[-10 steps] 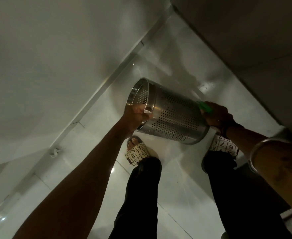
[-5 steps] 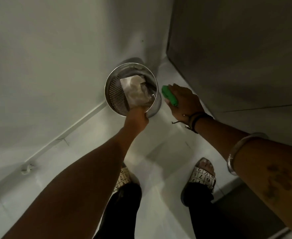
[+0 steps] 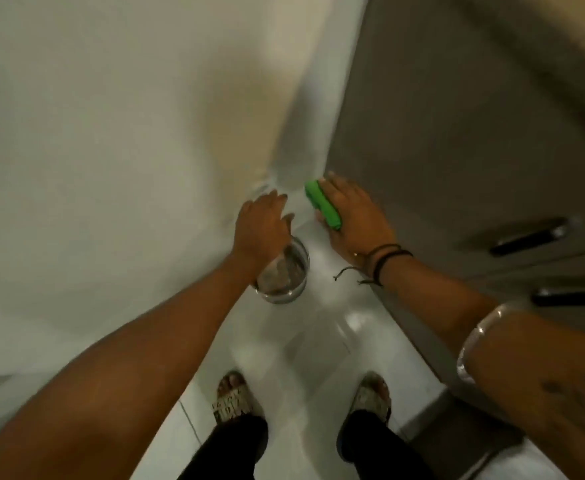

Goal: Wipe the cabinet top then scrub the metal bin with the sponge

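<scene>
Round shiny metal bin (image 3: 286, 280) stands upright on the pale glossy floor tiles (image 3: 322, 344), near the corner between the white wall (image 3: 111, 133) and the grey-brown cabinet front (image 3: 457, 133). I look straight down into its mouth; something pale and crumpled seems to lie inside, but the blur does not let me say what.

My left hand (image 3: 261, 230) hangs over the far part of the rim with fingers spread and loose; it has nothing in its grasp, and I cannot tell if it touches the metal. My right hand (image 3: 351, 220) is closed around the bright green soft sponge (image 3: 323, 205), the fingers laid flat along its top, and it is near the cabinet's corner edge, apart from the bin.

I judge that the scrubbing step is at its end or paused, because the sponge is off the bin. If more scrubbing is needed, my left hand must take the thin rim firmly and tilt the bin, so my right can press the sponge on the curved side. The steel looks smooth and slippery, and the sponge soft and easy to squeeze.
</scene>
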